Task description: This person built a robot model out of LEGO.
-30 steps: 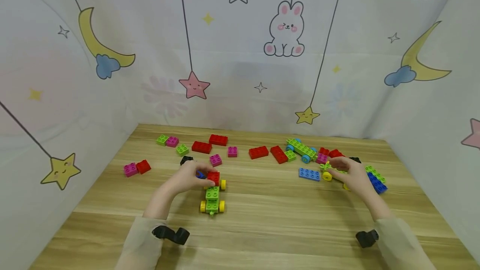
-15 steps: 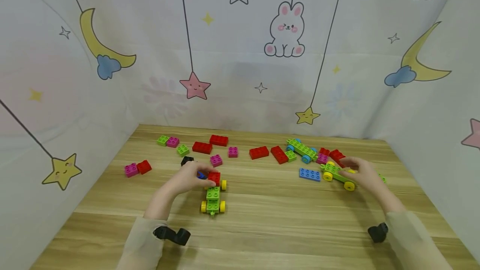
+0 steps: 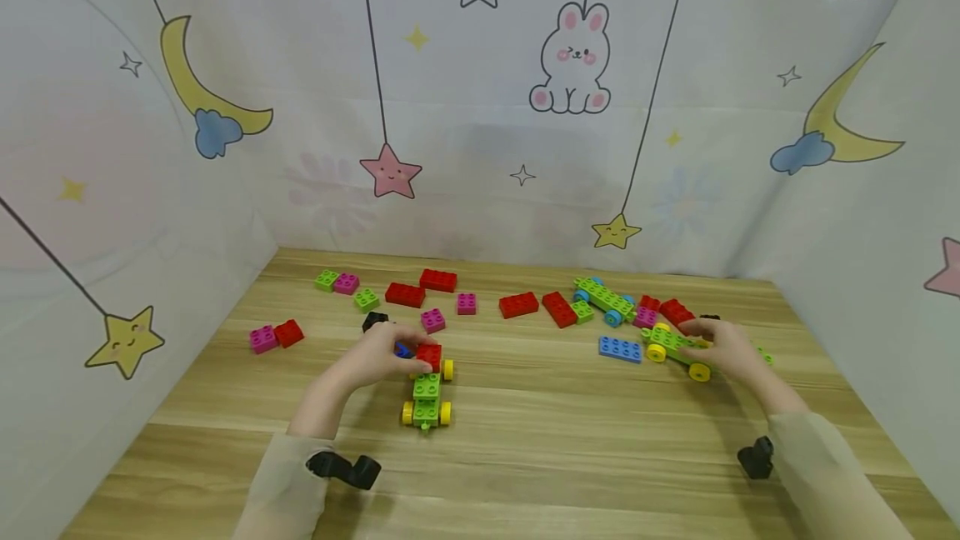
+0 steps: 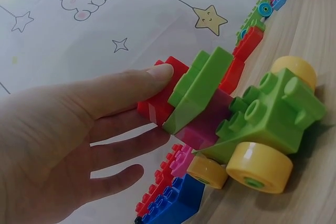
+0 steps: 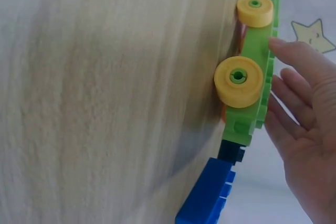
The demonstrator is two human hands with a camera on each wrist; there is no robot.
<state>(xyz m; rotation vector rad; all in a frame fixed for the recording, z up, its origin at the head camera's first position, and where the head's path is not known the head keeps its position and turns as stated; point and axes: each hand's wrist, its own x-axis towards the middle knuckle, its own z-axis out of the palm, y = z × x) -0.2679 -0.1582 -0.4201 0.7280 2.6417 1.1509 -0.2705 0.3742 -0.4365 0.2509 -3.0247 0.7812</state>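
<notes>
A toy brick car (image 3: pixel 427 394) with a green base and yellow wheels stands left of centre on the wooden table. My left hand (image 3: pixel 382 352) pinches the red brick (image 3: pixel 429 357) on it, thumb in front and fingers behind; the left wrist view shows a green brick (image 4: pixel 202 85) and a magenta brick (image 4: pixel 205 124) beside it. On the right, my right hand (image 3: pixel 723 348) holds a green wheeled base (image 3: pixel 671 346) with yellow wheels from above. In the right wrist view its thumb touches the base's studded edge; the fingertips are partly hidden behind.
A green wheeled base with blue wheels (image 3: pixel 603 298) stands at the back right. In front of it lies a light blue brick (image 3: pixel 620 349). Loose red bricks (image 3: pixel 518 305), magenta bricks (image 3: pixel 432 321) and green bricks (image 3: pixel 367 299) are spread along the back. A printed cloth backdrop (image 3: pixel 480 215) encloses the table.
My right hand has shifted to the right along the yellow-wheeled base, uncovering more of its front. The left hand and its car have stayed in place.
</notes>
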